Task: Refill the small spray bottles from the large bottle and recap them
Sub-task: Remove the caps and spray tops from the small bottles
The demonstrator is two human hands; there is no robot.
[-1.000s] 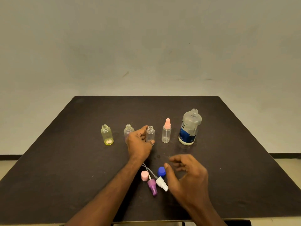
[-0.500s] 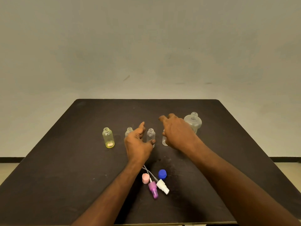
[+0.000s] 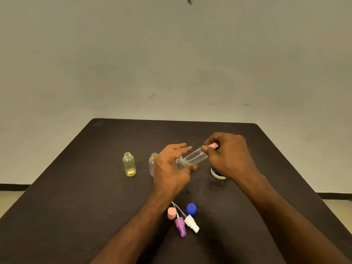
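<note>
While both hands grip a tilted clear spray bottle (image 3: 194,157), right hand (image 3: 228,155) pinching its pink cap (image 3: 213,145), left hand (image 3: 171,168) cradling its base, label on large bottle (image 3: 217,173) unreadable.

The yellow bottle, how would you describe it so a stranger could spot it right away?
On the dark table, a row of small bottles stands across the middle, partly hidden by the hands. The yellow bottle is the leftmost, upright and uncapped, standing apart from both hands. It alone is yellow-tinted; its neighbours are clear.

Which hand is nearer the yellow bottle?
Left. The left hand is just right of the yellow bottle; the right hand is farther right, beyond it.
</note>
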